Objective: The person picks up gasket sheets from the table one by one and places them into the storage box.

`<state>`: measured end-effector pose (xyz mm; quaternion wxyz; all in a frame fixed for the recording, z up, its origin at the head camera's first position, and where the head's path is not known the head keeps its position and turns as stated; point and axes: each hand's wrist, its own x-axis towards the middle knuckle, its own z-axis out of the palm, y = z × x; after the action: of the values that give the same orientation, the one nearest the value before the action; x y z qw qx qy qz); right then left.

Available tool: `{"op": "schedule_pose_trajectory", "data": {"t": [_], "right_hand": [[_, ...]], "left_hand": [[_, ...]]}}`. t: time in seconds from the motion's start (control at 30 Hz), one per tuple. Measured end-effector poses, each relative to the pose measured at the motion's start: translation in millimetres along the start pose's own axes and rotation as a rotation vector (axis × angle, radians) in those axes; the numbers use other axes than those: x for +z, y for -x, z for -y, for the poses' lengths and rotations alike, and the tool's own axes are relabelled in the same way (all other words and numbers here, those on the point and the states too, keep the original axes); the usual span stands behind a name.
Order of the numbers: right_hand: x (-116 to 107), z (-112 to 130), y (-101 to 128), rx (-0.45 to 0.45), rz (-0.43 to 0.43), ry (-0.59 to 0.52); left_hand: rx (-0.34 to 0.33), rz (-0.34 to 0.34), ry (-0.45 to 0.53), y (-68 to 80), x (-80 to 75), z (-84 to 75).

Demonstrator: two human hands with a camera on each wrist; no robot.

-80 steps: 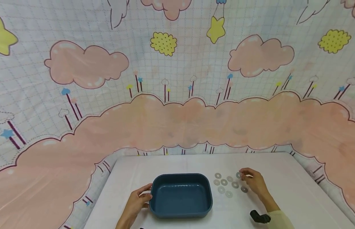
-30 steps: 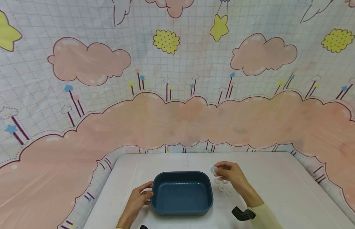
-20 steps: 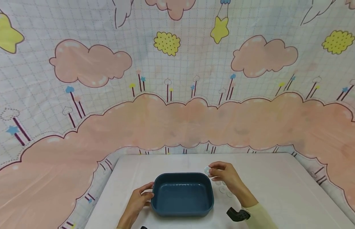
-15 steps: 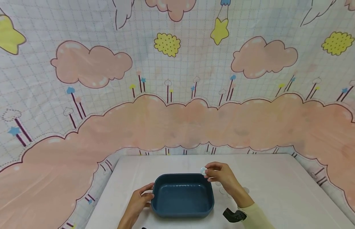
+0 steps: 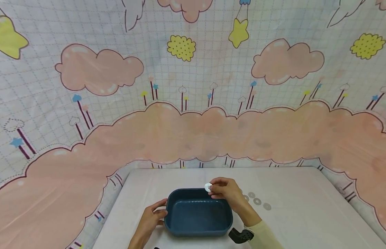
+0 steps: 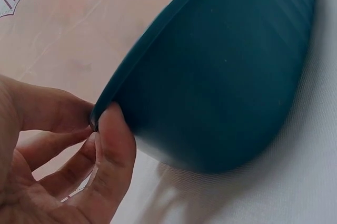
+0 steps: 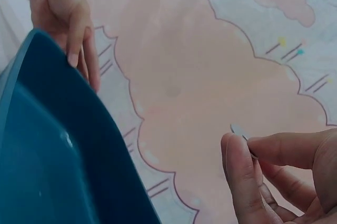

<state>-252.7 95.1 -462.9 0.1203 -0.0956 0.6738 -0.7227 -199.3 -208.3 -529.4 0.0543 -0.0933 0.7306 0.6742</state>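
Observation:
A dark blue rectangular basin (image 5: pixel 199 216) stands on the white table. My left hand (image 5: pixel 150 218) holds its left side; the left wrist view shows the thumb and fingers pinching the basin's rim (image 6: pixel 131 58). Over the far rim, right of its middle, my right hand (image 5: pixel 228 193) pinches a flat metal washer (image 5: pixel 207 187) between thumb and fingertips. Seen nearly edge-on in the right wrist view, the washer (image 7: pixel 239 130) sticks out past the fingertips. No washer shows inside the basin in the head view.
Several more grey washers (image 5: pixel 257 201) lie on the table (image 5: pixel 292 221) right of the basin, some partly hidden behind my right hand and forearm. A patterned cloth (image 5: pixel 193 135) with clouds and stars hangs behind the table. A black band (image 5: pixel 241 236) is at my right wrist.
My right hand has taken a washer from the group on the right and carried it left, now over the basin's far rim. The left hand keeps its grip on the basin.

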Motion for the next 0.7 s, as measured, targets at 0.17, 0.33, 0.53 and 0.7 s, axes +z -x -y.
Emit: {"op": "schedule_pose_trajectory", "data": {"t": [0.17, 0.33, 0.53, 0.7], "right_hand": [[12.6, -2.7, -3.7, -0.004, 0.015, -0.017], [23.3, -10.0, -6.6, 0.003, 0.011, -0.011], [35.1, -18.3, -10.5, 0.025, 0.020, -0.038], [44.5, -25.3, -13.8, 0.035, 0.040, -0.064]], "left_hand": [[0.004, -0.003, 0.003, 0.9, -0.3, -0.7], [-0.001, -0.003, -0.001, 1.6, -0.2, -0.4], [-0.006, -0.007, -0.002, 1.3, -0.3, 0.3], [-0.006, -0.011, 0.000, 1.2, -0.2, 0.8]]}}
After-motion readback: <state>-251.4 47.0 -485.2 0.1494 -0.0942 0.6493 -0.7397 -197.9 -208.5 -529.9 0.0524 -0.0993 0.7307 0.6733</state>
